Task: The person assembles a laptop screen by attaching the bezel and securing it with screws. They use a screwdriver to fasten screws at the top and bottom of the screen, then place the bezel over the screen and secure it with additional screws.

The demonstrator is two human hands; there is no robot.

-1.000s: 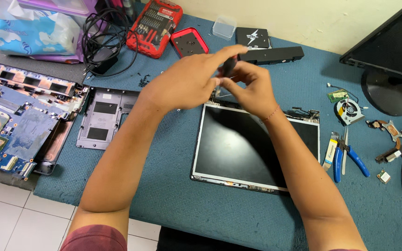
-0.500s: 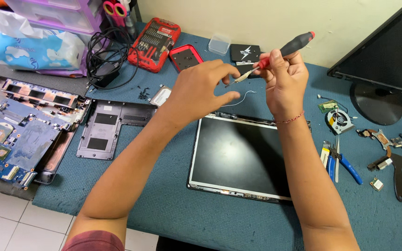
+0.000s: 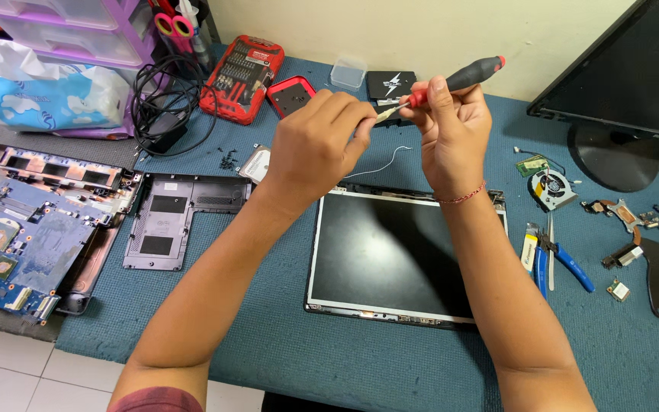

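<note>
The right hand [image 3: 451, 130] is closed around a screwdriver [image 3: 451, 80] with a red and black handle, held up above the tabletop [image 3: 268, 343] near the upper middle of the frame. The left hand [image 3: 318, 141] is next to it, its fingers pinched together on the screwdriver's metal tip. If something small, like a bit or a screw, sits between these fingertips, I cannot tell; it is too small to see.

Directly below the hands lies a screen panel [image 3: 398, 255], face up, with a thin white wire [image 3: 387, 160] near its top edge. At the upper left of the panel there is a red bit case [image 3: 242, 76], opened, and some black screws [image 3: 229, 160] lie loose beside a drive [image 3: 255, 162]. At the right are blue pliers [image 3: 562, 259] and a small fan [image 3: 552, 189]; at the left, a black cover [image 3: 173, 221] and a blue board [image 3: 17, 244].

I think the main risk is a slip of the pinch: a small part could fall on the panel and scratch the glass, or roll away among the loose screws. The sharp tip is also close to the left fingers.
</note>
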